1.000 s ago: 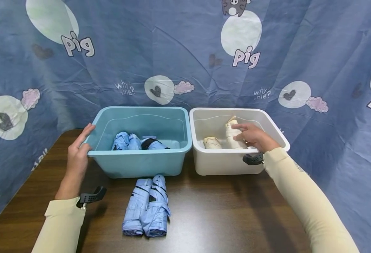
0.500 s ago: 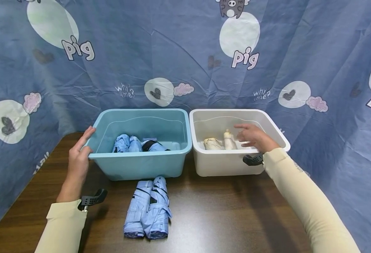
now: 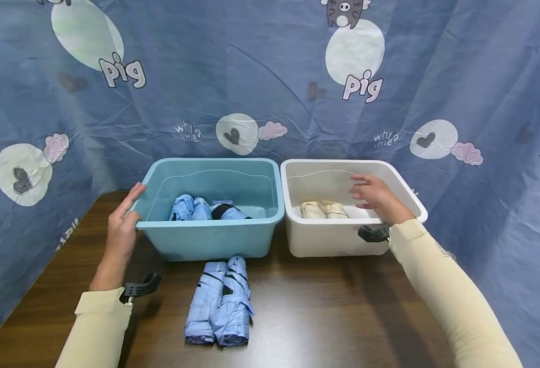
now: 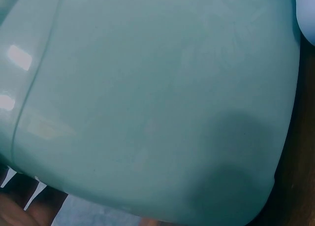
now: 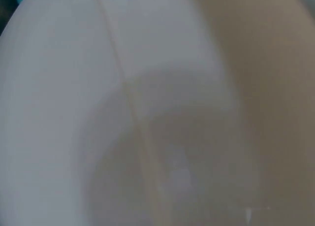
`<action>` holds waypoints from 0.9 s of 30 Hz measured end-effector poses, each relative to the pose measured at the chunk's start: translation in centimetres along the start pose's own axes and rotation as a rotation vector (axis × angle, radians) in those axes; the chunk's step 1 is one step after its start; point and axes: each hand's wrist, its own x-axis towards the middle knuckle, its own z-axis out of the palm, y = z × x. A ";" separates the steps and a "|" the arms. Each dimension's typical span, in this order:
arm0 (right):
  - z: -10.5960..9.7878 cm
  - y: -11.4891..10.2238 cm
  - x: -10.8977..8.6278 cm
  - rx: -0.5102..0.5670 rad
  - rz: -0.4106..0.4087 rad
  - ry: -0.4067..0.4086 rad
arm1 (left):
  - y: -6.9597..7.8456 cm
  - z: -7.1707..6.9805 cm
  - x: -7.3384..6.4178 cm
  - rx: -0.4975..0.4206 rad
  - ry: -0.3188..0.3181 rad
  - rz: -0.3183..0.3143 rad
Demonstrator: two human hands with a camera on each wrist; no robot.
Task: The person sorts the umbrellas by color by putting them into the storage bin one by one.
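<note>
My left hand (image 3: 121, 222) rests at the left front corner of a blue plastic bin (image 3: 210, 240), its fingers fairly straight along the side rim. In the left wrist view the bin's wall (image 4: 147, 98) fills most of the picture, with fingers (image 4: 44, 206) at the lower left. My right hand (image 3: 380, 198) hovers over the right part of a white bin (image 3: 334, 240), fingers spread and holding nothing. To its left, two cream rolled bundles (image 3: 336, 210) lie side by side in that bin. The right wrist view shows only blurred white bin wall (image 5: 54, 113) and a shadow.
Several blue rolled bundles (image 3: 184, 207) with black bands lie in the blue bin. Two more blue rolls (image 3: 233, 306) lie together on the brown wooden table (image 3: 325, 312) before it. A patterned blue curtain (image 3: 270, 76) hangs behind. The bins stand side by side.
The cream roll by my right hand, tilted up a second ago, has dropped beside the other cream roll. My right hand has let go of it. The left hand stays at the blue bin.
</note>
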 end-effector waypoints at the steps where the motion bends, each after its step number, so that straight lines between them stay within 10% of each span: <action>1: 0.0 0.0 0.0 0.001 -0.011 0.019 | 0.0 0.0 0.0 -0.006 0.003 0.005; 12: -0.4 -1.3 -1.5 0.118 -0.143 0.176 | 0.1 0.0 -0.1 0.003 -0.003 0.007; 27: 2.1 -3.8 -8.2 0.302 -0.327 -0.046 | -0.1 -0.2 0.0 0.000 0.005 0.016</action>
